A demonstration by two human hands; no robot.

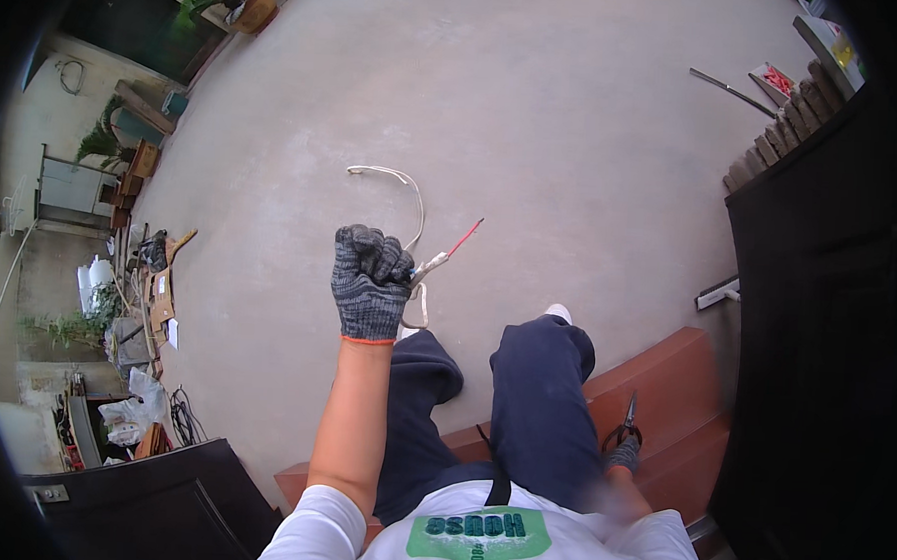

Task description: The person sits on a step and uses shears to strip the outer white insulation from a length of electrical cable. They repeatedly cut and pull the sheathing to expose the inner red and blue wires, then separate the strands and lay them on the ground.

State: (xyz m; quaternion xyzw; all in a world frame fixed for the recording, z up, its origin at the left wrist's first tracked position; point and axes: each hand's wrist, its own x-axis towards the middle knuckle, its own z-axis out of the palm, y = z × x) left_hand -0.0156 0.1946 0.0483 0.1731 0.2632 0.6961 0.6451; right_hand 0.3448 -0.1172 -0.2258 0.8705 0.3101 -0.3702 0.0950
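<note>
My left hand (372, 265) wears a dark grey knitted glove with an orange cuff edge. Raised above the concrete floor, it is closed in a fist around a white-sheathed electrical cable (421, 219). One length of the cable curves away beyond the fist, and another loops down beside the wrist. From the sheath's torn end a red insulated wire (465, 237) sticks out, dark at its tip. Low on the right, my gloved right hand (623, 456) grips the dark handles of scissors (629, 421), blades pointing away from me. The scissors are over the red-brown step; its fingers are partly hidden.
I sit on red-brown steps (658, 368). A dark door (814, 333) stands at right, another door panel (161, 504) at lower left. Stacked bricks or blocks (785, 129) and a white broom head (716, 293) lie right. Potted plants (254, 10), cardboard (161, 297) and clutter line the left wall.
</note>
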